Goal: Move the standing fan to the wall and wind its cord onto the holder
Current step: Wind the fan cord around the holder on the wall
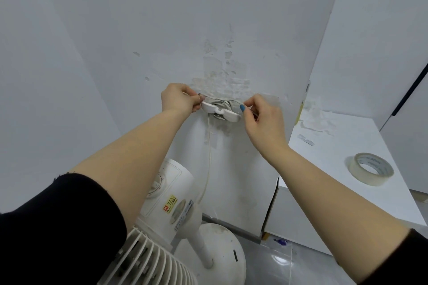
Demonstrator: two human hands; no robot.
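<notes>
The pale, patchy wall [208, 18] fills the far side of the scene. The standing fan [171, 194] stands close in front of it at the near left, so the moving looks done and the winding is the step in hand. A white ledge [335, 146] juts out at the right with a roll of tape [361, 174] lying on it, well apart from the work. The left hand [178, 99] has its fingers curled and pinches the cord [209, 146] at the left end of the holder [218, 112]. The right hand [264, 118] pinches a thin strand at the holder's right end, with its thumb against the plastic. The small white holder is fixed to the wall between the two hands, with several turns bunched behind its front plate, and one length of cord hangs from its left side down toward the fan. To finish well, each new turn probably wants to go flat behind the plate under even tension. One hand should steady the holder, since the flaking paint suggests a weak mount. Some slack is best left in the hanging length so it does not tug the fan.
</notes>
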